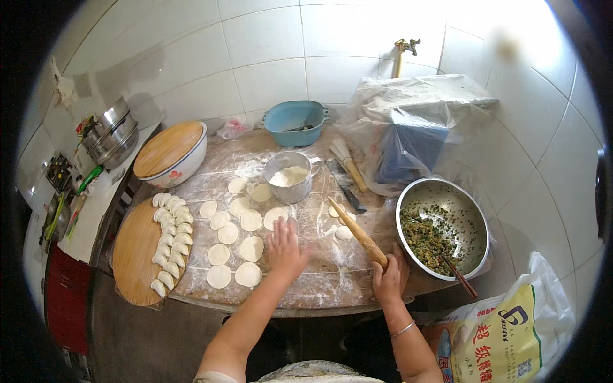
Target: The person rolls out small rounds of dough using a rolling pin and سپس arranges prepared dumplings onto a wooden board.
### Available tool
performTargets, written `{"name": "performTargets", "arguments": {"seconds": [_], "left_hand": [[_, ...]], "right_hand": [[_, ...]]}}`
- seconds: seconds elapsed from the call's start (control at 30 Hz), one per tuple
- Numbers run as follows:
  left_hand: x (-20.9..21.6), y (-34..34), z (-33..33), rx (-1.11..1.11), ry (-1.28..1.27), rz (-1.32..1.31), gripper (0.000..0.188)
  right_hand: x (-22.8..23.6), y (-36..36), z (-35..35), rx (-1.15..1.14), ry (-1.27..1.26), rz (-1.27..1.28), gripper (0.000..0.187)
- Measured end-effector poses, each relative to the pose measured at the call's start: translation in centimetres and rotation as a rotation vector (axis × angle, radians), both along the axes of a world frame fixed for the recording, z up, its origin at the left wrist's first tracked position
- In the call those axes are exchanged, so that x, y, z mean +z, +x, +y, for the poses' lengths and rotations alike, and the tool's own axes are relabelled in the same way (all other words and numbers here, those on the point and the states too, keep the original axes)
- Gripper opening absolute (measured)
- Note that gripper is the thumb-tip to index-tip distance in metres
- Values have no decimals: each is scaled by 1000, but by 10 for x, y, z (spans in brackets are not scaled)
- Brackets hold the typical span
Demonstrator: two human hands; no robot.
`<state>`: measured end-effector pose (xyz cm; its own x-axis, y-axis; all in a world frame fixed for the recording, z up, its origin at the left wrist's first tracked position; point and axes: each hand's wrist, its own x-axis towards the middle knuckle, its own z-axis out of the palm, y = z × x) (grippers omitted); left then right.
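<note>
Your right hand (391, 277) grips a tapered tan wooden rolling pin (356, 232); left hand (287, 250) spread, empty.
Pin: likely stiff, light; hold its ends.

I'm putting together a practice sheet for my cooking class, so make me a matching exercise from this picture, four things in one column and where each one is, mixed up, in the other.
Things:
1. Rolling pin
2. Folded dumplings
3. Blue basin
4. Chopsticks

Places:
A. Near the tiled wall
B. Leaning in the steel bowl of filling
C. In the right hand
D. On a wooden board

Pairs: 1-C, 2-D, 3-A, 4-B
</note>
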<state>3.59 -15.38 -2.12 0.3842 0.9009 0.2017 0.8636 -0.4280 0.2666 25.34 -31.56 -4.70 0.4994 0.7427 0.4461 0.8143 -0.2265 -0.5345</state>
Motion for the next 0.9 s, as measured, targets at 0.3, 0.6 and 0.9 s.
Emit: {"name": "performTargets", "arguments": {"seconds": [0.3,0.6,0.9], "left_hand": [[-2,79,-8,-503,-202,209,77],[8,-49,-104,-732,-179,363,85],[5,-54,-94,-665,-99,176,88]], "right_hand": [[16,-7,1,107,45,91,36],[-7,1,2,79,25,-90,39],[15,-7,-4,362,24,17,32]]}}
